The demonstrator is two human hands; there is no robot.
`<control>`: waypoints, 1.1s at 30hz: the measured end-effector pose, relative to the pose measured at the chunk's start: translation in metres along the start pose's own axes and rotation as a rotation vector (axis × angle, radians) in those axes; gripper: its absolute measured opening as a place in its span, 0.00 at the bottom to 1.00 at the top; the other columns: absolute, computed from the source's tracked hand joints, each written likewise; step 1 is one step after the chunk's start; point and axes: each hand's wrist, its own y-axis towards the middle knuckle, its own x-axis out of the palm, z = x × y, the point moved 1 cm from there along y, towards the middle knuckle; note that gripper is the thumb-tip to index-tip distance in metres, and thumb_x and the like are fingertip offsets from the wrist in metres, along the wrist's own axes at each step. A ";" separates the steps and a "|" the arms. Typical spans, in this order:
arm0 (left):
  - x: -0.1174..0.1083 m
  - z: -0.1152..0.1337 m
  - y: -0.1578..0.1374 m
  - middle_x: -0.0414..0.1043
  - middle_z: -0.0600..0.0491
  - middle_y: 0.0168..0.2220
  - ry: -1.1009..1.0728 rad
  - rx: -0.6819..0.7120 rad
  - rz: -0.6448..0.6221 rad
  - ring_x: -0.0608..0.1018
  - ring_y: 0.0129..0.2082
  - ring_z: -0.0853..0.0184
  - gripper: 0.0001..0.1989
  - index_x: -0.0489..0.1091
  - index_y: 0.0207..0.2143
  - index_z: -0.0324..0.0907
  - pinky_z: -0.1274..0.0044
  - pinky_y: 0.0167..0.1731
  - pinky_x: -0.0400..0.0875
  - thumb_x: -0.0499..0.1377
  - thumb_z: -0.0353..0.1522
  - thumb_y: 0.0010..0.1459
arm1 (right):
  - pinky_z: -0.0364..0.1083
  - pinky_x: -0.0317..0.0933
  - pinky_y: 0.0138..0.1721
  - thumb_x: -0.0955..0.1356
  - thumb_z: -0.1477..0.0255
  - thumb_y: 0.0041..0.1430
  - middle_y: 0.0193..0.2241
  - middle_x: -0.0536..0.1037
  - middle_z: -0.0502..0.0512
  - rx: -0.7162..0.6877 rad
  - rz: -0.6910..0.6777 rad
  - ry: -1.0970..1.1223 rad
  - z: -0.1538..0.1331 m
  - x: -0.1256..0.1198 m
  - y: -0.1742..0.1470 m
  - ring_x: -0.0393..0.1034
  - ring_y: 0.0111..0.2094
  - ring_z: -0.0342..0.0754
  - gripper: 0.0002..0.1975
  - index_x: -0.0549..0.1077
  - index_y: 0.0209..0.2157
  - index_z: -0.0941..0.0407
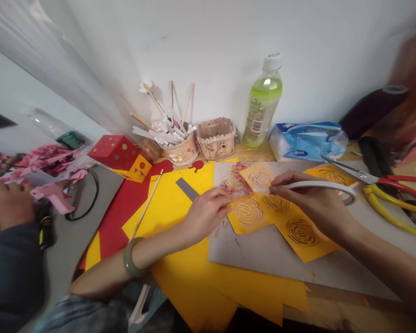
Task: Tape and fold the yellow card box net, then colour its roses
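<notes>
My left hand (208, 212) has its fingers drawn together at the left edge of an orange paper piece (248, 212) with cut-out swirl, rose-like patterns. My right hand (308, 199) is closed in a pinch beside the small upper paper square (258, 177). A slim white curved strip (319, 184) runs back from its fingers to a rounded end; its exact kind is unclear. Another patterned part (302, 232) of the orange paper extends below my right hand. The paper lies on a grey board (249, 259) with red and brown specks.
Yellow sheets (173, 203), a grey ruler (187, 188) and a thin stick (149, 201) lie left. Behind stand decorated baskets (216, 136), a green drink bottle (263, 101) and a tissue pack (305, 141). Scissors (364, 175) lie right. A co-worker's hand (10, 203) is near a pink glue gun (52, 192).
</notes>
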 end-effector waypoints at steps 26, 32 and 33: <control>0.018 0.007 -0.025 0.70 0.54 0.35 0.324 -0.009 -0.082 0.74 0.35 0.70 0.09 0.64 0.35 0.41 0.81 0.28 0.70 0.45 0.30 0.63 | 0.42 0.54 0.21 0.65 0.71 0.44 0.17 0.70 0.48 0.080 -0.296 -0.209 0.002 0.053 0.018 0.62 0.20 0.43 0.04 0.66 0.20 0.56; 0.019 0.009 -0.024 0.71 0.53 0.32 0.331 0.048 -0.008 0.74 0.32 0.70 0.11 0.65 0.34 0.39 0.81 0.26 0.71 0.44 0.28 0.63 | 0.41 0.52 0.19 0.66 0.73 0.43 0.16 0.69 0.48 0.087 -0.316 -0.226 0.001 0.051 0.018 0.61 0.19 0.42 0.04 0.65 0.19 0.56; 0.018 0.009 -0.024 0.71 0.53 0.31 0.335 0.061 -0.007 0.74 0.31 0.70 0.11 0.65 0.35 0.39 0.80 0.26 0.71 0.44 0.28 0.63 | 0.41 0.52 0.19 0.65 0.73 0.44 0.16 0.69 0.48 0.084 -0.322 -0.225 0.002 0.051 0.018 0.61 0.19 0.42 0.04 0.65 0.19 0.56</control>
